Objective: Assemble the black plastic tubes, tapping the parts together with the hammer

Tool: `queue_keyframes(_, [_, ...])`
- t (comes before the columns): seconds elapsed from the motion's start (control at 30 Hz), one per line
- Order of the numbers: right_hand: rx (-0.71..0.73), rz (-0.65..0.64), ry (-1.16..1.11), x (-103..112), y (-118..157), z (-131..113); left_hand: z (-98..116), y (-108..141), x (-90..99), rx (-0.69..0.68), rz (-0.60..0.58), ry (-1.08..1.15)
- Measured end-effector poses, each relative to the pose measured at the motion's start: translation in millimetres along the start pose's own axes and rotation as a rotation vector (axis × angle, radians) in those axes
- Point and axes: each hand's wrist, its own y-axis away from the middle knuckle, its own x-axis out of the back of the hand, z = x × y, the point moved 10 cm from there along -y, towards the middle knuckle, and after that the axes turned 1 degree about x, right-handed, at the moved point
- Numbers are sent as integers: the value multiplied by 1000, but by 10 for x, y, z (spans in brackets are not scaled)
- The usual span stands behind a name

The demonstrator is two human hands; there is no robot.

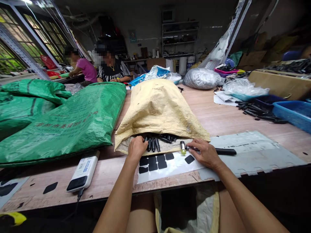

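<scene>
A pale yellow woven sack (157, 106) lies on the table with its mouth facing me. Several black pen-like parts (153, 144) lie at the mouth, with more inside in shadow. My left hand (137, 147) is at the left of the mouth, fingers curled against the nearest black parts; what it grips is hidden. My right hand (204, 153) is closed over a small hammer near its head; the hammer head (183, 147) is silver and yellowish, and its black handle (225, 151) points right. Below the mouth is a white sheet (157, 173) with black rounded squares.
Green sacks (80, 119) cover the left of the table, beside a white power bank (84, 170) with a cable. Right are a grey mat (255, 152), loose black parts (262, 113) and a blue bin (293, 113). An open sack (213, 207) hangs below the edge. Two people sit behind.
</scene>
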Motion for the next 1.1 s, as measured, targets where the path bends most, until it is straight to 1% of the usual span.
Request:
queue_keyframes(0.07, [-10,-6,0,-2,-2,5,-18,9,29,35,-4,-18])
queue_keyframes(0.13, [-19,-9,-8,-3,-3,9,-15,85,129,32,20,-10])
queue_keyframes(0.17, [-22,-9,-13,-3,-2,10,20,148,194,-4,38,27])
queue_keyframes(0.2, [-24,-8,-17,-1,-1,12,83,227,255,-68,49,90])
queue_keyframes(0.27, [-27,-3,-24,4,2,16,279,428,311,-254,18,252])
queue_keyframes(0.3, [-26,1,-27,7,4,18,388,542,290,-352,-29,316])
queue_keyframes(0.37, [-22,5,-31,8,8,21,556,751,163,-496,-130,366])
queue_keyframes(0.47, [-11,2,-27,-4,14,22,656,937,-113,-591,-216,347])
queue_keyframes(0.53, [-5,-3,-16,-17,17,22,661,993,-251,-614,-218,351])
queue_keyframes(0.6, [0,-7,-2,-31,20,28,645,1026,-314,-622,-180,370])
queue_keyframes(0.7, [5,-19,8,-47,19,46,617,1061,-308,-626,-100,410])
queue_keyframes(0.77, [26,-39,3,-48,9,30,605,1072,-311,-627,-92,438])
queue_keyframes(0.83, [61,-50,-2,-12,-6,-35,587,1062,-331,-615,-116,464])
queue_keyframes(0.9, [79,-22,-6,86,-25,-144,562,1040,-343,-594,-134,489])
queue_keyframes(0.97, [70,41,-36,227,-38,-295,543,1025,-343,-581,-138,510])
queue_keyframes(1.03, [66,82,-130,333,-38,-500,532,1019,-340,-573,-132,524])
queue_keyframes(1.1, [73,82,-227,369,-31,-729,527,1018,-336,-568,-123,535])
